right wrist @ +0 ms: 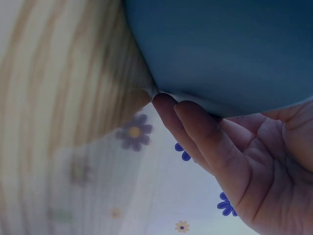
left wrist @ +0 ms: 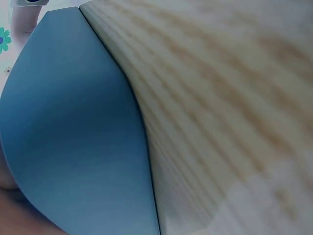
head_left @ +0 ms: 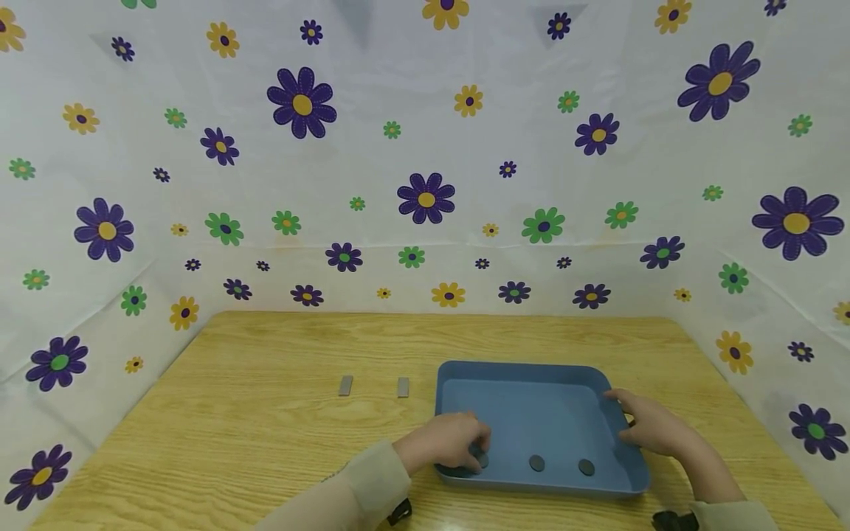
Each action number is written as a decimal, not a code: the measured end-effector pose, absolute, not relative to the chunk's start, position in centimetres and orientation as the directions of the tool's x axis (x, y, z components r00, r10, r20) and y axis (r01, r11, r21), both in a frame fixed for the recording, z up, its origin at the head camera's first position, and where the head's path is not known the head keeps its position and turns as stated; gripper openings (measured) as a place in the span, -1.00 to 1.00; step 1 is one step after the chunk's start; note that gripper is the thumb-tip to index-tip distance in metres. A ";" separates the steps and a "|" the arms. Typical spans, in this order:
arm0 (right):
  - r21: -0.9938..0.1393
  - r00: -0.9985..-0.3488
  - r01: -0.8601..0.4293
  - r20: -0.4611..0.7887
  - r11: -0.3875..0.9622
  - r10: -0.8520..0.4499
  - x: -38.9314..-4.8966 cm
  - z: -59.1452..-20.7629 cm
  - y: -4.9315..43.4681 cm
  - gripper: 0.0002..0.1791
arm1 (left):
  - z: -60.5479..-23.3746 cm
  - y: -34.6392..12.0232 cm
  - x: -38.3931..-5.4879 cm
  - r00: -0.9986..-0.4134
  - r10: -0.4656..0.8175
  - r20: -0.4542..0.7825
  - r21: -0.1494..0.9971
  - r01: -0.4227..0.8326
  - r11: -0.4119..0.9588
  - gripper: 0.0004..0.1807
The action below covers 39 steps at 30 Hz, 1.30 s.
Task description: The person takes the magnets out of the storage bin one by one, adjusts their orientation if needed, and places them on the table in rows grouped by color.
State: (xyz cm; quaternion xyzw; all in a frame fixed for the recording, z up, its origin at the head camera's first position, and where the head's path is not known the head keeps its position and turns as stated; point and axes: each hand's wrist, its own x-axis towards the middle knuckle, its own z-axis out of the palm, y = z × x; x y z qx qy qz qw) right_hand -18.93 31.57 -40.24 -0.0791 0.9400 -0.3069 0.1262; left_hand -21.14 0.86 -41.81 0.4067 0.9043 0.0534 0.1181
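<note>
A shallow blue tray (head_left: 524, 405) rests on the wooden table. My left hand (head_left: 446, 441) reaches over its front left corner, with thumb and index finger curled around a dark round disc (head_left: 483, 461) near the tray floor. Part of that disc is hidden by the fingers. Along the tray's front side lie two more dark discs (head_left: 536, 463), apart from each other. My right hand (head_left: 647, 424) holds the tray's right wall. In the right wrist view, the right-hand fingers (right wrist: 205, 132) lie against the wall's outside. The left wrist view shows mostly the tray's outer wall (left wrist: 78, 122).
Two small grey rectangular pieces (head_left: 403, 387) lie on the table (head_left: 265, 428) to the left of the tray. A white flower-printed sheet (head_left: 372, 162) stands around the table's back and sides.
</note>
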 end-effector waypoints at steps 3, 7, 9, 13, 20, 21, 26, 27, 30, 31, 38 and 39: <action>-0.598 -0.956 -0.069 -0.190 0.798 -0.224 -18.9 -40.3 31.6 -0.33 | -41.8 0.9 -21.1 -0.637 0.752 -0.169 0.190 0.727 0.659 -0.79; -0.602 -0.955 -0.064 -0.194 0.796 -0.224 -18.9 -40.4 31.7 -0.33 | -41.9 0.7 -21.1 -0.615 0.771 -0.164 0.195 0.746 0.637 -0.81; -0.607 -0.954 -0.062 -0.196 0.792 -0.226 -18.9 -40.4 31.8 -0.32 | -42.0 0.7 -21.1 -0.605 0.778 -0.166 0.202 0.752 0.628 -0.81; -0.613 -0.952 -0.061 -0.200 0.788 -0.230 -19.0 -40.5 31.8 -0.32 | -42.2 0.6 -21.2 -0.598 0.781 -0.183 0.194 0.757 0.625 -0.82; -0.626 -0.950 -0.051 -0.209 0.778 -0.230 -19.0 -40.6 31.8 -0.32 | -42.3 0.7 -21.2 -0.636 0.756 -0.158 0.244 0.717 0.654 -0.83; -0.626 -0.951 -0.052 -0.208 0.778 -0.231 -19.0 -40.6 31.8 -0.32 | -42.2 0.7 -21.2 -0.637 0.756 -0.151 0.269 0.710 0.651 -0.84; -0.621 -0.951 -0.058 -0.203 0.781 -0.232 -19.0 -40.6 31.8 -0.32 | -42.2 0.4 -21.6 -0.640 0.763 -0.091 0.441 0.661 0.607 -0.86; -0.622 -0.952 -0.059 -0.202 0.781 -0.232 -18.9 -40.6 31.8 -0.32 | -42.2 0.3 -21.6 -0.644 0.761 -0.073 0.477 0.648 0.594 -0.86; -0.625 -0.951 -0.057 -0.203 0.779 -0.232 -18.9 -40.6 31.7 -0.32 | -42.2 0.0 -21.8 -0.664 0.747 -0.021 0.575 0.603 0.553 -0.86; -0.624 -0.952 -0.057 -0.202 0.779 -0.232 -18.9 -40.6 31.7 -0.32 | -42.1 -0.1 -21.8 -0.674 0.739 -0.007 0.604 0.586 0.540 -0.86; -0.618 -0.954 -0.069 -0.189 0.783 -0.234 -19.0 -40.6 31.9 -0.32 | -41.7 -0.7 -22.2 -0.744 0.664 0.076 0.760 0.474 0.444 -0.84; -0.619 -0.954 -0.071 -0.188 0.783 -0.234 -19.0 -40.6 31.9 -0.32 | -41.6 -0.8 -22.3 -0.754 0.652 0.082 0.783 0.453 0.426 -0.85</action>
